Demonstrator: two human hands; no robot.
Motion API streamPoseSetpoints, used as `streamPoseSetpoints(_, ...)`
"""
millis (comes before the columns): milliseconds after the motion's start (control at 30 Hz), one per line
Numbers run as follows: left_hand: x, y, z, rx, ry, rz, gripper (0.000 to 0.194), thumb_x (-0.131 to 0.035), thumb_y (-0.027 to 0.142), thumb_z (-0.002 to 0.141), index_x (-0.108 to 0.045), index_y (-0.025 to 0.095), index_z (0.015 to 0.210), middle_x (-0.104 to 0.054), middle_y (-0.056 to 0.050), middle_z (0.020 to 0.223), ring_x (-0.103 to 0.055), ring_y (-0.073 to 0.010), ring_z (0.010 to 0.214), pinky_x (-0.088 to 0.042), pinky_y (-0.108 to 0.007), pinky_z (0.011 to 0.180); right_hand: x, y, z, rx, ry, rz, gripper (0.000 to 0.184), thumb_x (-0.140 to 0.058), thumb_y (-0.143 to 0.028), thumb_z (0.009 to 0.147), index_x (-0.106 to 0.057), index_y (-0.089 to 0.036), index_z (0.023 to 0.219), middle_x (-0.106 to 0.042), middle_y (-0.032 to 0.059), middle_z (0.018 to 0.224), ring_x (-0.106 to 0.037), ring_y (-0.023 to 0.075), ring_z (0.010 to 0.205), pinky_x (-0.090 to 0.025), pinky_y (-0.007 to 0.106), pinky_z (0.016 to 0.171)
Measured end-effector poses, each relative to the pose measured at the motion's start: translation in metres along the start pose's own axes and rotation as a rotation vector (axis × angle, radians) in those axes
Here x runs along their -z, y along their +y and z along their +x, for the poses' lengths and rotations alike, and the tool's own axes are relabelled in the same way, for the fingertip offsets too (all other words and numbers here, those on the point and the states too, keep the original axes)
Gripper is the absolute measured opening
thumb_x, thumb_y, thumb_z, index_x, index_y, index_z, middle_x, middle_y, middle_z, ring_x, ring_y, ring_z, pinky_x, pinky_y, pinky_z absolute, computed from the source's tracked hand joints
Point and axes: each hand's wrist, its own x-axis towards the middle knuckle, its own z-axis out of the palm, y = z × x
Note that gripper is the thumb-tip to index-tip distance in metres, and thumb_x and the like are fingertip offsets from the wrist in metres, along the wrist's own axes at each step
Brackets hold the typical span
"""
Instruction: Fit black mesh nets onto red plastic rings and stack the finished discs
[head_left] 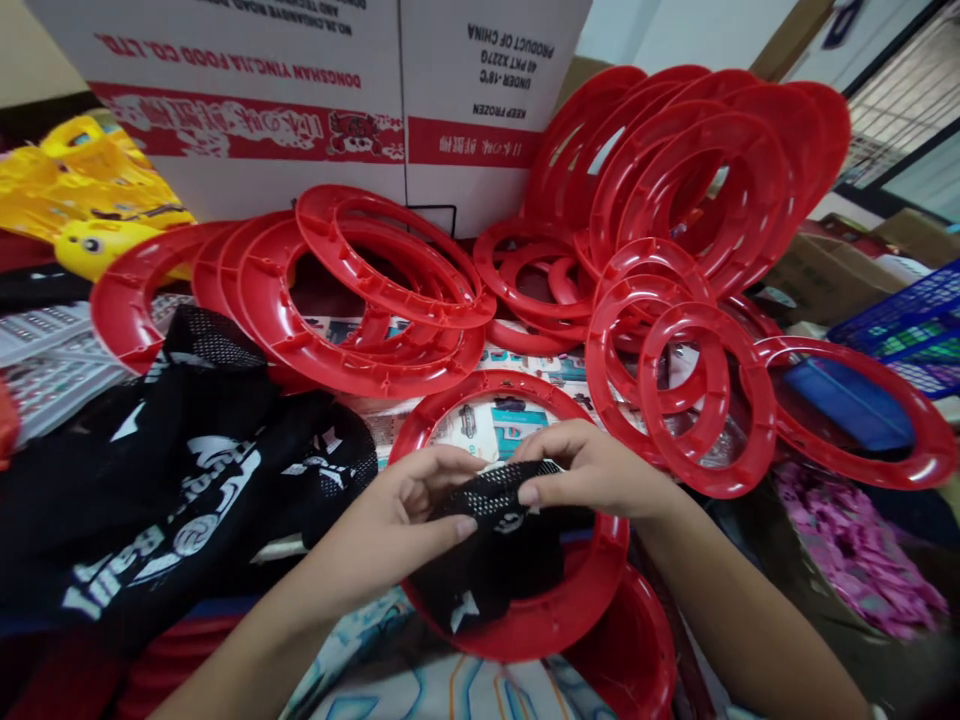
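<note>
My left hand pinches the left side of a piece of black mesh fabric with white print. On the opposite side my right hand grips the fabric's top edge between thumb and fingers. The cloth hangs over the opening of a red plastic ring, which leans close to my lap. Whether the fabric is fixed to the ring I cannot tell. More black printed fabric lies heaped to the left of my left hand.
Stacked red rings lie behind my hands, with larger red rings piled at the back right. A white carton stands behind them. A yellow fish-like item is at the left, a blue basket at the right.
</note>
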Motion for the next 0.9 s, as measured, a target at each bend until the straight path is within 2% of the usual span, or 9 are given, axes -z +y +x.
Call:
streamPoseSetpoints(67,0.007,-0.001,0.009,0.020,-0.016,0.094,0.049,-0.076,0.018,0.067,-0.062,0.022,0.114,-0.069,-0.005,0.116,-0.062,-0.0197,0.114,-0.050,-0.033,0.098,0.000,0.006,0.012,0.001,0.089,-0.005,0.014,-0.073,-0.033,0.076,-0.071,-0.019,0.080,-0.066,-0.0017,0.071,-0.059,0.0114,0.065,-0.048,0.026,0.064)
streamPoseSetpoints(167,0.017,0.000,0.027,-0.003,0.019,0.364,0.058,-0.074,0.035,0.072,-0.056,0.021,0.125,-0.069,-0.007,0.113,-0.064,-0.0242,0.108,-0.052,-0.042,0.095,-0.001,0.019,0.036,0.039,0.262,-0.109,0.009,-0.065,-0.018,0.080,-0.073,-0.020,0.086,-0.071,0.0005,0.084,-0.064,0.0132,0.079,-0.049,0.027,0.076)
streamPoseSetpoints(233,0.023,-0.002,0.038,-0.135,0.160,0.707,0.049,-0.064,0.042,0.080,-0.058,0.019,0.123,-0.070,-0.009,0.108,-0.064,-0.0267,0.102,-0.051,-0.047,0.092,-0.002,0.030,0.052,0.041,0.325,-0.223,0.015,-0.061,-0.011,0.081,-0.073,-0.020,0.086,-0.073,0.0018,0.089,-0.065,0.0147,0.086,-0.049,0.029,0.084)
streamPoseSetpoints(300,0.027,-0.008,0.046,-0.314,0.274,1.057,0.037,-0.054,0.041,0.087,-0.062,0.016,0.114,-0.070,-0.011,0.105,-0.062,-0.0284,0.102,-0.048,-0.050,0.094,-0.002,0.040,0.064,0.074,0.345,-0.306,0.016,-0.061,-0.010,0.081,-0.073,-0.019,0.085,-0.074,0.0030,0.090,-0.066,0.0162,0.088,-0.049,0.031,0.086)
streamPoseSetpoints(367,0.030,-0.019,0.050,-0.431,0.298,1.243,0.033,-0.047,0.037,0.091,-0.064,0.014,0.107,-0.068,-0.013,0.108,-0.060,-0.0289,0.107,-0.046,-0.050,0.098,-0.003,0.049,0.073,0.129,0.345,-0.347,0.012,-0.063,-0.013,0.082,-0.073,-0.017,0.084,-0.074,0.0037,0.088,-0.067,0.0169,0.086,-0.049,0.031,0.085)
streamPoseSetpoints(500,0.030,-0.037,0.046,-0.430,0.309,1.281,0.035,-0.042,0.033,0.092,-0.058,0.014,0.117,-0.063,-0.016,0.122,-0.056,-0.0280,0.116,-0.046,-0.047,0.100,-0.006,0.058,0.081,0.222,0.365,-0.322,0.009,-0.063,-0.017,0.084,-0.072,-0.017,0.085,-0.073,0.0030,0.086,-0.066,0.0152,0.083,-0.049,0.030,0.083)
streamPoseSetpoints(633,0.028,-0.034,0.043,-0.332,0.328,1.315,0.034,-0.042,0.034,0.092,-0.059,0.015,0.114,-0.068,-0.012,0.106,-0.062,-0.0265,0.100,-0.048,-0.044,0.093,-0.010,0.059,0.085,0.267,0.337,-0.296,0.009,-0.063,-0.016,0.084,-0.072,-0.017,0.086,-0.073,0.0029,0.089,-0.066,0.0148,0.085,-0.049,0.029,0.084)
streamPoseSetpoints(733,0.027,-0.027,0.046,-0.242,0.349,1.347,0.033,-0.041,0.035,0.091,-0.063,0.016,0.105,-0.070,-0.011,0.099,-0.063,-0.0270,0.094,-0.048,-0.042,0.088,-0.014,0.060,0.088,0.236,0.341,-0.320,0.009,-0.063,-0.015,0.084,-0.072,-0.016,0.085,-0.074,0.0030,0.087,-0.066,0.0152,0.084,-0.048,0.029,0.084)
streamPoseSetpoints(900,0.026,-0.021,0.055,-0.172,0.389,1.354,0.035,-0.040,0.037,0.091,-0.069,0.016,0.095,-0.071,-0.011,0.089,-0.064,-0.0283,0.086,-0.045,-0.041,0.081,-0.023,0.061,0.090,0.215,0.369,-0.283,0.012,-0.062,-0.016,0.085,-0.074,-0.017,0.085,-0.074,0.0029,0.089,-0.067,0.0155,0.086,-0.048,0.028,0.085)
